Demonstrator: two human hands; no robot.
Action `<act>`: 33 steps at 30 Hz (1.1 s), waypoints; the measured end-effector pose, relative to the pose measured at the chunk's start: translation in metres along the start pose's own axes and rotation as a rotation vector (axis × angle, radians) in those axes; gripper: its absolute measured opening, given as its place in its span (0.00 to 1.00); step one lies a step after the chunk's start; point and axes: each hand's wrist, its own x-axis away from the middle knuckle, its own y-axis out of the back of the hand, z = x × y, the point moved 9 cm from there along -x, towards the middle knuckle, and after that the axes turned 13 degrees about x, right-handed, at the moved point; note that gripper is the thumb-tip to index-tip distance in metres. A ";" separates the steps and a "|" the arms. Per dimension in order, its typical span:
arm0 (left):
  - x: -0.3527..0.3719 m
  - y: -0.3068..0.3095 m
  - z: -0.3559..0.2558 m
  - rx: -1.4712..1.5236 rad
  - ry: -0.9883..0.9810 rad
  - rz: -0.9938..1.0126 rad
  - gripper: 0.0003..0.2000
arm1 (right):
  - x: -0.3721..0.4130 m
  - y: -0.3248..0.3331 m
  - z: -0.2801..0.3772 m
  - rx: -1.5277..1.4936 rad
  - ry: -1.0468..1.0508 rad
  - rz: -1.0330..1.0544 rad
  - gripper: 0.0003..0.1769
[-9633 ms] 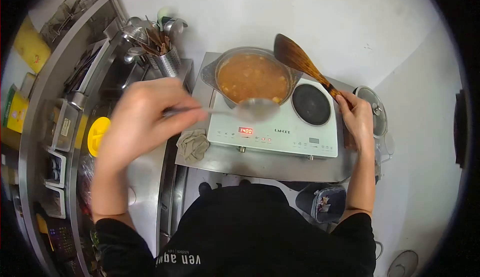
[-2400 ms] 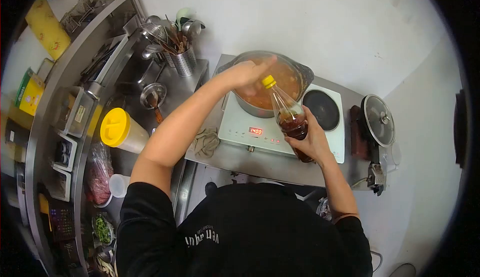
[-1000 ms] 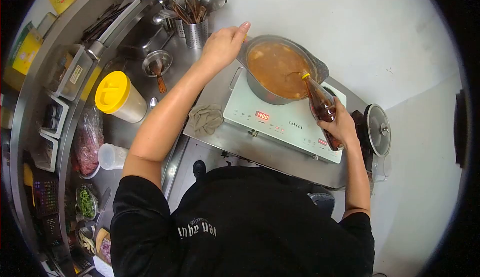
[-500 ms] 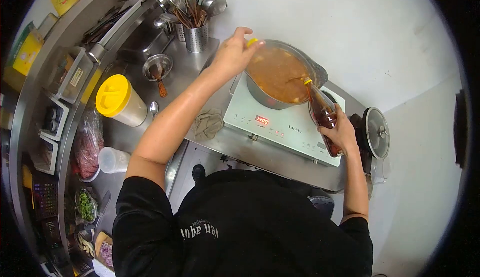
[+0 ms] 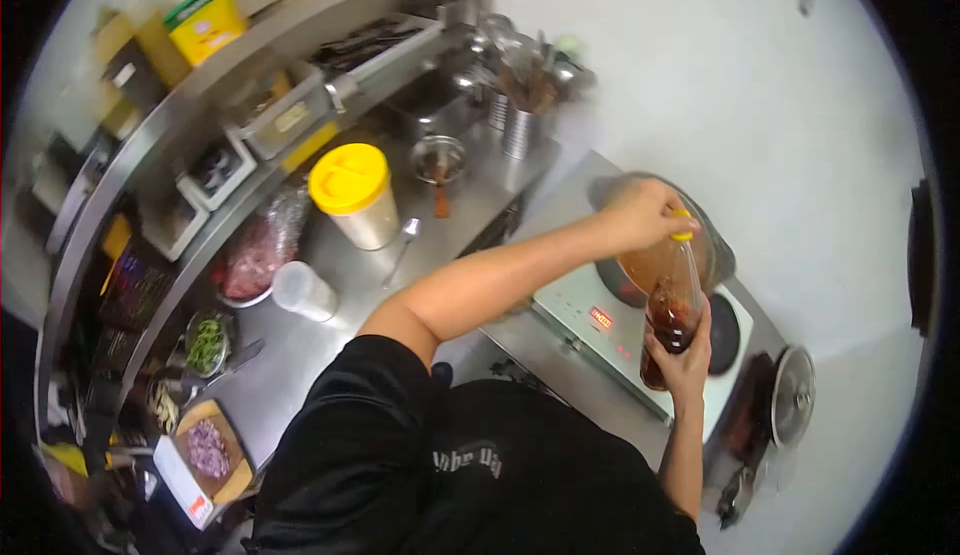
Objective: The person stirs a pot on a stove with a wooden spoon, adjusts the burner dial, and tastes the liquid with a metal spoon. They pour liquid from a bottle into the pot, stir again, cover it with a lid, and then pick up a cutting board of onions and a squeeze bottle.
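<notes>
A clear bottle of dark red-brown liquid (image 5: 675, 317) stands nearly upright in front of the pot. My right hand (image 5: 687, 357) is wrapped round its lower half. At its neck, my left hand (image 5: 645, 217) pinches the yellow cap (image 5: 684, 225), which sits on the bottle's mouth. Behind the bottle and my left hand is the pot of brown broth (image 5: 722, 245), partly hidden by them. It rests over the pale two-plate cooker (image 5: 570, 300), whose red display is lit. The right-hand plate shows dark and round beside the bottle.
Left on the steel counter are a yellow-lidded container (image 5: 350, 180), a white cup (image 5: 303, 292), a spoon (image 5: 403, 250), wrapped meat (image 5: 255, 260) and chopped onion (image 5: 207, 449). Utensils stand in a metal holder (image 5: 518, 135). A glass lid (image 5: 793, 396) is right of the cooker.
The bottle has turned from tilted over the pot to nearly upright, and its pouring has stopped. My left hand has brought the yellow cap to its mouth. The view has shifted left.
</notes>
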 end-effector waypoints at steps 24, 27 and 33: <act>0.112 0.183 -0.074 0.279 -0.138 -0.398 0.20 | -0.025 -0.123 0.169 -0.236 0.385 0.206 0.58; 0.136 0.222 -0.092 0.079 -0.243 -0.551 0.22 | -0.025 -0.124 0.207 -0.304 0.431 0.276 0.59; 0.165 0.267 -0.099 0.247 -0.143 -0.521 0.18 | -0.040 -0.147 0.256 -0.286 0.463 0.205 0.59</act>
